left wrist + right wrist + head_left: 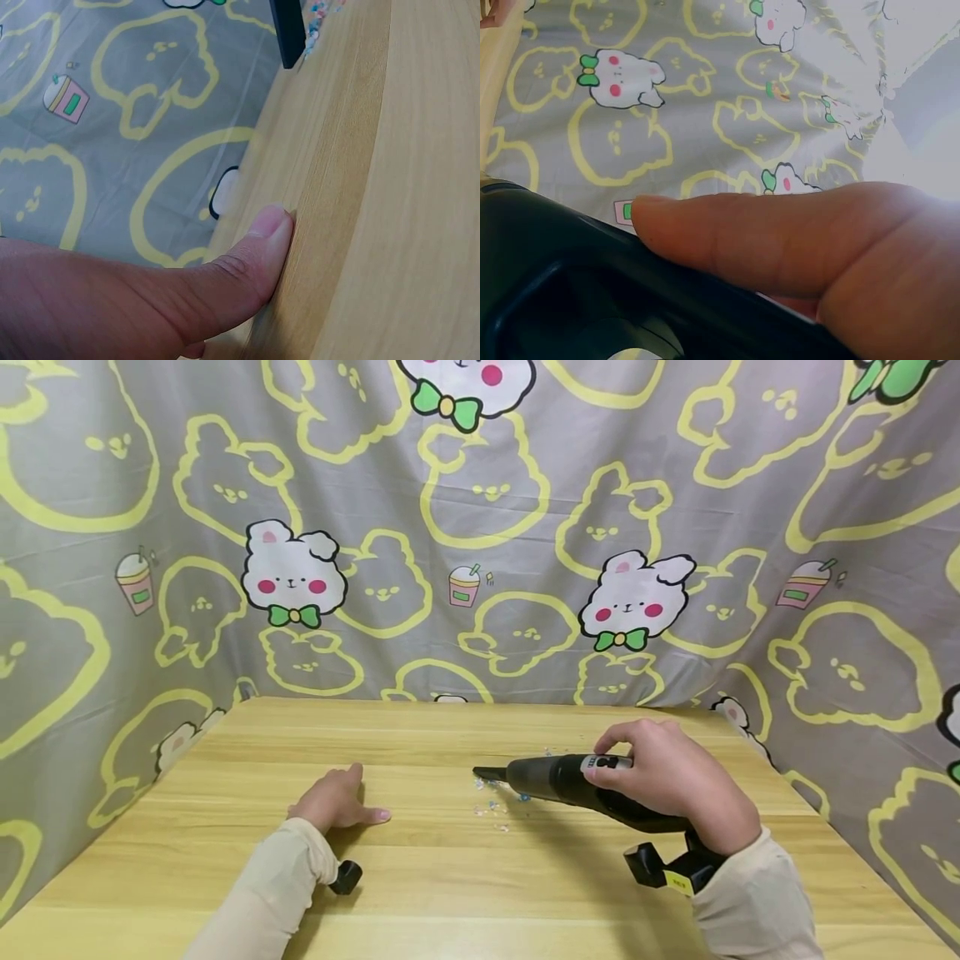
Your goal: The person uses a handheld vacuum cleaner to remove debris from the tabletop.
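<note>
My right hand point(675, 785) grips a black handheld vacuum cleaner point(558, 777) from above, its thumb lying along the body in the right wrist view. The vacuum's flat narrow nozzle point(491, 773) points left, low over the wooden table. Around and below that nozzle lie small blue, white and pink scraps point(492, 810); some also show beside the nozzle tip point(291, 37) in the left wrist view. To the left, my left hand point(335, 800) rests on the table with its thumb stretched out, holding nothing. The palm side of both hands is hidden.
The wooden table point(420, 877) reaches back to a grey curtain point(390, 518) with yellow outlines and white rabbits, which also hangs along both sides. More scraps point(551, 752) lie behind the vacuum. Black wrist devices point(347, 877) sit at both sleeves.
</note>
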Tool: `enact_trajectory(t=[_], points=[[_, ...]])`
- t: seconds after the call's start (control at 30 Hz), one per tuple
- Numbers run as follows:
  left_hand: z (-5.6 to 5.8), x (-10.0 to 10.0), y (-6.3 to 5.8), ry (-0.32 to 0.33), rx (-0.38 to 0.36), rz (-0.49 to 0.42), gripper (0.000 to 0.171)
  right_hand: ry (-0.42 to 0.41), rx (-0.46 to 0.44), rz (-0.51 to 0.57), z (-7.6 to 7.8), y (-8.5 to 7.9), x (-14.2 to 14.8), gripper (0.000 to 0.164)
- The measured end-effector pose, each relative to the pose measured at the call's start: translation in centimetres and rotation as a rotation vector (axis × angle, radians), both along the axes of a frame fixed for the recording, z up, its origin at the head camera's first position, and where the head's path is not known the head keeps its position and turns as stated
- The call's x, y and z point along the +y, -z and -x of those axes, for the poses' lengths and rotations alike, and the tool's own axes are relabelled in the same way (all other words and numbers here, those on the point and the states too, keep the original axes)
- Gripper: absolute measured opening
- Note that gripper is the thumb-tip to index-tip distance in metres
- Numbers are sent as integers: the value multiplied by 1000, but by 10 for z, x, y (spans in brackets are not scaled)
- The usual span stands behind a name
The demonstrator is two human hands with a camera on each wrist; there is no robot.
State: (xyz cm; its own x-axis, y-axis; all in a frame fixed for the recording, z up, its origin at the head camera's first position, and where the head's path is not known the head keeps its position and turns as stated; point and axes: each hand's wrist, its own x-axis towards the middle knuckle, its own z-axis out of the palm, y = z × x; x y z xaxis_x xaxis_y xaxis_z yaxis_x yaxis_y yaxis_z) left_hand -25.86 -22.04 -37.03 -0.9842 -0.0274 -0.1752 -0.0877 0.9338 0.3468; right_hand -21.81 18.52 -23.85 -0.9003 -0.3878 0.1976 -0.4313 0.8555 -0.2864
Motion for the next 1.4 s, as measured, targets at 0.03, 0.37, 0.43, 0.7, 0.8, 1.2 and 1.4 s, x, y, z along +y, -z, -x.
enact_trajectory(t=[0.03, 0.37, 0.43, 0.7, 0.8, 1.2, 1.4], points=[[0, 0, 0, -4, -3, -2, 115, -1, -1, -1, 0, 0, 0, 28], [-1, 2, 0, -9, -2, -1, 112, -1, -8, -12, -1, -2, 1, 29], [-1, 3, 0, -8, -2, -2, 112, -3, -12, -13, -2, -2, 2, 29], [-2, 4, -1, -17, -5, -6, 113, -15, -10, -18, -3, -2, 4, 29], [-2, 4, -1, -21, -6, -6, 113, -15, -9, -19, -4, -2, 4, 29], [-1, 2, -1, -21, 4, 0, 114, -18, -17, -19, -5, -3, 5, 29], [-2, 3, -2, -23, 2, 7, 111, -18, -17, -25, -6, -4, 6, 29]])
